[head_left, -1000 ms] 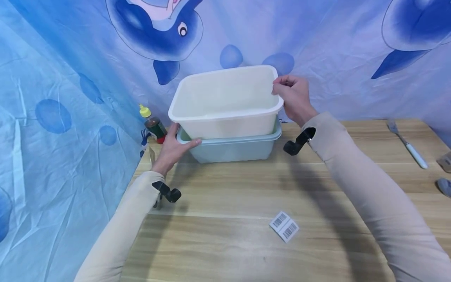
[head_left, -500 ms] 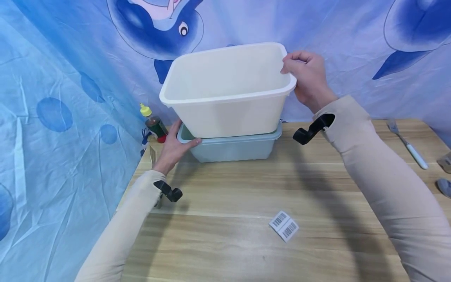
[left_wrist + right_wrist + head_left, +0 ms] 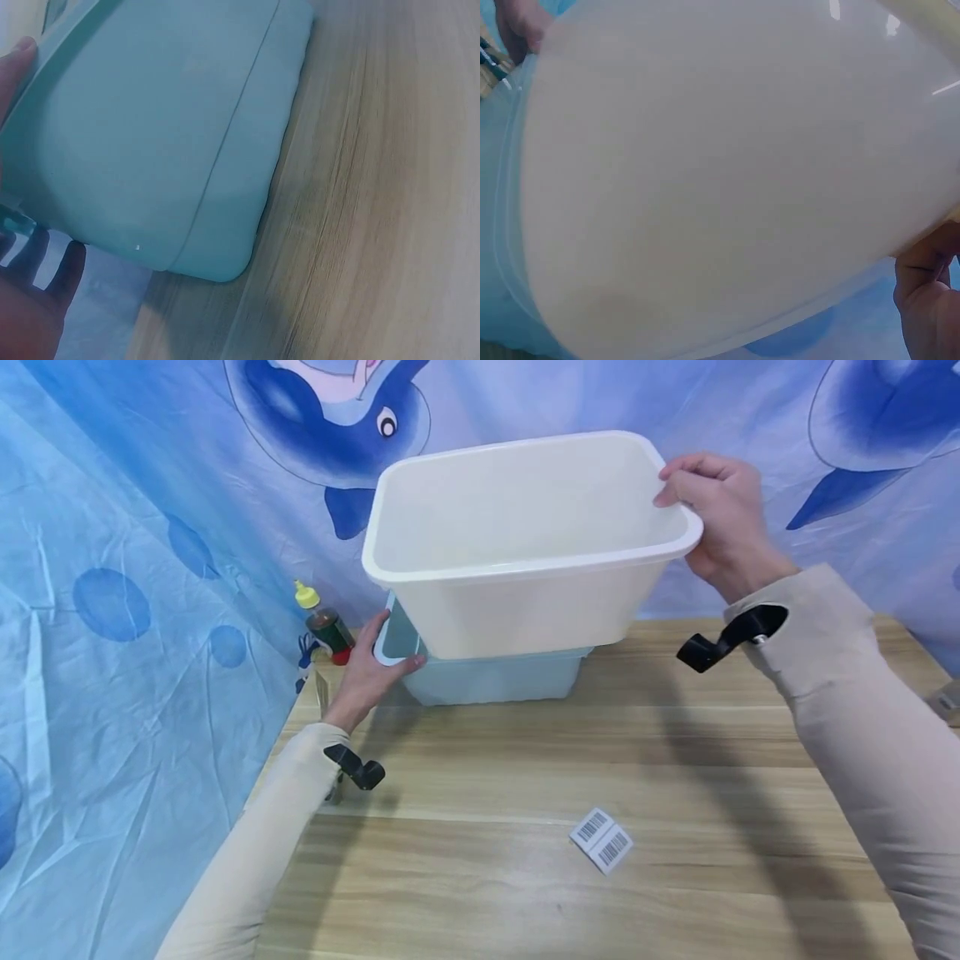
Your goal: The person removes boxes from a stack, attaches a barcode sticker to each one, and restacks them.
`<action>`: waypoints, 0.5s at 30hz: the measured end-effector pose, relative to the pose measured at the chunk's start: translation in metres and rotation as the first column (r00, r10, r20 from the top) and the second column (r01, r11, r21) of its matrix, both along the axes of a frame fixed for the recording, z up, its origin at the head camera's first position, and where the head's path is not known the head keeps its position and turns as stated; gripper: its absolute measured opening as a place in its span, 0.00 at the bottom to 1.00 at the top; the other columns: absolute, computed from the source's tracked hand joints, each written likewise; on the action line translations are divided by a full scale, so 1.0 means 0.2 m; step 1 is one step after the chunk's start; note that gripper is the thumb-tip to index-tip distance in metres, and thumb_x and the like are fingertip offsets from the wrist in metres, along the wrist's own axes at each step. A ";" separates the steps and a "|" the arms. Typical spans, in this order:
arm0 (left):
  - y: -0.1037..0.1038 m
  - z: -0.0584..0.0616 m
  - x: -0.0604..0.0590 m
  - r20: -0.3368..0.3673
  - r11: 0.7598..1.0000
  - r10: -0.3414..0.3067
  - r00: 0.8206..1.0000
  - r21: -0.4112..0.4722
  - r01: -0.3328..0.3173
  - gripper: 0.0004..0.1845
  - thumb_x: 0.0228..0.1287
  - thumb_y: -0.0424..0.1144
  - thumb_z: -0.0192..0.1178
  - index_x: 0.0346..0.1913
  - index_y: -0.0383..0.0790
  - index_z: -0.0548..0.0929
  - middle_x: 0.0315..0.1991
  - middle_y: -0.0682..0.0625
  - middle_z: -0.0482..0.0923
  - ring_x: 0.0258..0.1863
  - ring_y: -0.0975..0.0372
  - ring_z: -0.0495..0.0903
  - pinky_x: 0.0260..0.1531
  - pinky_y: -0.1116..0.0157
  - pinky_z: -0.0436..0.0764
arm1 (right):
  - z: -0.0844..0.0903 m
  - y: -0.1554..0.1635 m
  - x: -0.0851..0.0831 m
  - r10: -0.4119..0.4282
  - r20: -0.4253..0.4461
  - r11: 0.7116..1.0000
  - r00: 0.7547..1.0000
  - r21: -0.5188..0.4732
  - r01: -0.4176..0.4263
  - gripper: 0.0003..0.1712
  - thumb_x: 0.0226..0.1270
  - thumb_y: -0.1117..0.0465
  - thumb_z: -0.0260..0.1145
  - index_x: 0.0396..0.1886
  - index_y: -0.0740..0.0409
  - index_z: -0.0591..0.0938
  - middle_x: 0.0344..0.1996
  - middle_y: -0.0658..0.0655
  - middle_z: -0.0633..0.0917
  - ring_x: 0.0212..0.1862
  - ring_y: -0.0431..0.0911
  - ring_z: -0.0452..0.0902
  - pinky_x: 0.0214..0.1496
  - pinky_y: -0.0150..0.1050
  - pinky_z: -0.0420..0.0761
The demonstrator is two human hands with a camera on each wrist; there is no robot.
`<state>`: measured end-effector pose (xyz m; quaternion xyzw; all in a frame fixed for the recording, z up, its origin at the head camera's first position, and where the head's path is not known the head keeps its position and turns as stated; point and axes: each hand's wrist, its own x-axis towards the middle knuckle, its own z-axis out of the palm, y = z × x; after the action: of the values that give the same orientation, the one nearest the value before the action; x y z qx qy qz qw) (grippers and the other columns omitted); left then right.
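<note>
My right hand (image 3: 720, 518) pinches the far right corner of a white plastic tub (image 3: 525, 568) and holds it in the air, above and slightly right of a pale green tub (image 3: 487, 677) that stands on the wooden table (image 3: 525, 860). The white tub (image 3: 720, 172) fills the right wrist view, with fingers (image 3: 926, 296) at its lower right. My left hand (image 3: 371, 672) grips the green tub's left rim, thumb along the front. In the left wrist view the green tub's wall (image 3: 172, 142) lies close, with my left hand (image 3: 37, 300) at its lower left.
A small bottle (image 3: 324, 622) with a yellow cap stands at the table's back left, by the blue whale-print cloth (image 3: 112, 568). Two barcode stickers (image 3: 602, 841) lie on the table in front. A grey object (image 3: 948, 702) shows at the right edge.
My right hand has lifted the white tub out of the green one and carried it up and to the right. My left hand has stayed on the green tub's rim.
</note>
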<state>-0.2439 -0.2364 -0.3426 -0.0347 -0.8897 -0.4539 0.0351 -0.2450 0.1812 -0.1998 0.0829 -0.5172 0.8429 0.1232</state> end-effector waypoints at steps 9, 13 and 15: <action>-0.01 0.01 0.01 0.016 1.000 0.014 1.000 -0.001 -0.014 0.52 0.52 0.59 0.69 0.76 0.61 0.49 0.76 0.49 0.48 0.71 0.49 0.57 0.69 0.41 0.61 | 0.01 0.23 0.05 -0.017 0.036 0.994 0.999 -0.108 0.021 0.12 0.50 0.87 0.55 0.23 0.73 0.81 0.30 0.61 0.83 0.34 0.51 0.84 0.28 0.37 0.86; -0.01 0.00 0.01 0.005 1.000 0.017 1.000 -0.012 -0.017 0.52 0.52 0.60 0.69 0.76 0.61 0.49 0.76 0.49 0.49 0.70 0.49 0.58 0.68 0.41 0.61 | -0.01 0.36 0.08 -0.024 0.023 0.985 0.999 -0.168 0.028 0.13 0.48 0.90 0.54 0.22 0.74 0.80 0.26 0.62 0.84 0.33 0.53 0.86 0.28 0.40 0.86; -0.01 -0.01 0.01 0.000 1.000 0.014 1.000 -0.013 -0.014 0.52 0.52 0.60 0.69 0.76 0.61 0.50 0.76 0.50 0.49 0.70 0.49 0.58 0.68 0.40 0.62 | -0.03 0.43 0.10 -0.033 -0.006 0.982 0.999 -0.189 0.031 0.14 0.48 0.91 0.53 0.22 0.75 0.79 0.24 0.63 0.84 0.31 0.53 0.86 0.26 0.40 0.86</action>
<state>-0.2428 -0.2384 -0.3439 -0.0287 -0.8928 -0.4480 0.0378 -0.2241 0.2662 -0.2059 0.0665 -0.4358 0.8856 0.1465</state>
